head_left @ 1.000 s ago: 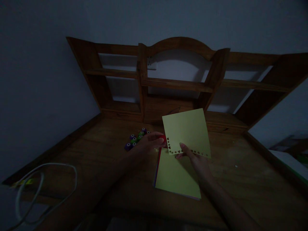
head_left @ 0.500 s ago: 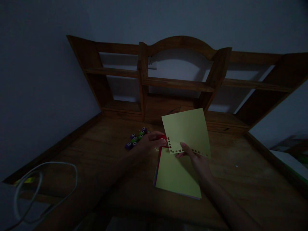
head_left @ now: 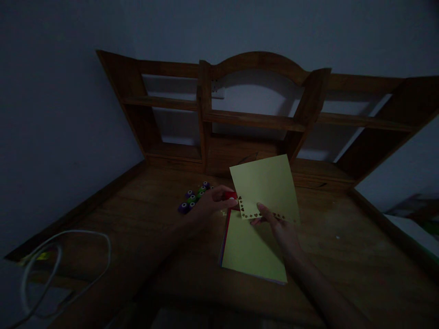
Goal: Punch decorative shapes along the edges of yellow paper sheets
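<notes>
My left hand (head_left: 214, 203) is closed round a small red craft punch (head_left: 230, 195), its thumb over the white button. The punch sits at the left edge of a yellow sheet of paper (head_left: 265, 180). Small hearts, flowers and other shapes are cut along the sheet's lower edge and lower left side. My right hand (head_left: 279, 228) pinches the sheet at its bottom edge, thumb on top. Beneath lies a stack of coloured paper (head_left: 252, 249) with a yellow sheet uppermost. Tiny pale cut-outs (head_left: 223, 212) lie beside the stack, near my left hand.
Several purple and green craft punches (head_left: 192, 199) stand in rows on the wooden desk (head_left: 329, 256), left of my hands. Behind rises a wooden shelf unit (head_left: 254, 119) against the wall. A white cable (head_left: 108, 246) loops at the left front edge.
My left thumb has pressed further over the punch's button, covering more of it. The held sheet has shifted very slightly left; the stack stays put.
</notes>
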Tool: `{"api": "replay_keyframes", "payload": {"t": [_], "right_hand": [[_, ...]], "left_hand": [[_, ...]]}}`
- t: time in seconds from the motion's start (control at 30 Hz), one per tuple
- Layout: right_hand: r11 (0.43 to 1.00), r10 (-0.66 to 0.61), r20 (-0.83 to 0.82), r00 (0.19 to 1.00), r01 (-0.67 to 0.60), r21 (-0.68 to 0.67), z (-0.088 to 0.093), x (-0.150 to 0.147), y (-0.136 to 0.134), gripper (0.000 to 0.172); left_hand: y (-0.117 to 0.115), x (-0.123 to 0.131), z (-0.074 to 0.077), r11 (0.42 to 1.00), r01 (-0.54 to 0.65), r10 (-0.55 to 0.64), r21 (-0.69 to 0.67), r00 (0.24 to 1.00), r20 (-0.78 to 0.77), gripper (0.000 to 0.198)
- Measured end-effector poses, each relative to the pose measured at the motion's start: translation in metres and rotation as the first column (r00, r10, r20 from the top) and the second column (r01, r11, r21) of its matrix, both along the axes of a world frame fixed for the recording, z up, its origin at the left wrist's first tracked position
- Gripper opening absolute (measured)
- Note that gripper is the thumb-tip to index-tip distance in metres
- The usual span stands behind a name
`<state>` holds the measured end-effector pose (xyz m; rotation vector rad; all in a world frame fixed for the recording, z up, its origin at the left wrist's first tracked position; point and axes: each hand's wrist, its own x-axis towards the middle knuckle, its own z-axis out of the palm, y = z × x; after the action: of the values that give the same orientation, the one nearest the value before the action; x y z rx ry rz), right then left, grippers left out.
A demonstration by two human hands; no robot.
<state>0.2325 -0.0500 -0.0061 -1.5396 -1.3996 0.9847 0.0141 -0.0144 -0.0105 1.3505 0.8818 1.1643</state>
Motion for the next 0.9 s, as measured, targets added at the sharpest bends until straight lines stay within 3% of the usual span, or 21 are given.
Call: {"api": "replay_keyframes", "payload": {"t": [0.2,0.5,0.7,0.9], "right_hand": [[1.000,-0.005,-0.023,1.000,0.004,-0.005,0.000,0.000,0.000,0.052],[0.991,-0.113,-0.093,0.989,0.119,0.069,0.001,0.004,0.001,0.048],[0.994,-0.086,-0.114,0.990,0.093,0.062,0.001,0.004,0.001,0.047],[0.993,-0.080,-0.120,0.990,0.089,0.079,0.001,0.005,0.003,0.045]], "left_hand": [[-0.001,0.001,0.004,1.000,-0.004,0.004,-0.010,1.000,-0.013,0.029],[0.013,-0.015,0.000,0.982,-0.189,0.188,0.013,0.968,-0.166,0.034],[0.009,-0.024,-0.003,0.924,-0.248,0.362,0.291,0.814,-0.455,0.031],[0.010,-0.030,-0.004,0.903,-0.266,0.412,0.337,0.756,-0.509,0.034]]}}
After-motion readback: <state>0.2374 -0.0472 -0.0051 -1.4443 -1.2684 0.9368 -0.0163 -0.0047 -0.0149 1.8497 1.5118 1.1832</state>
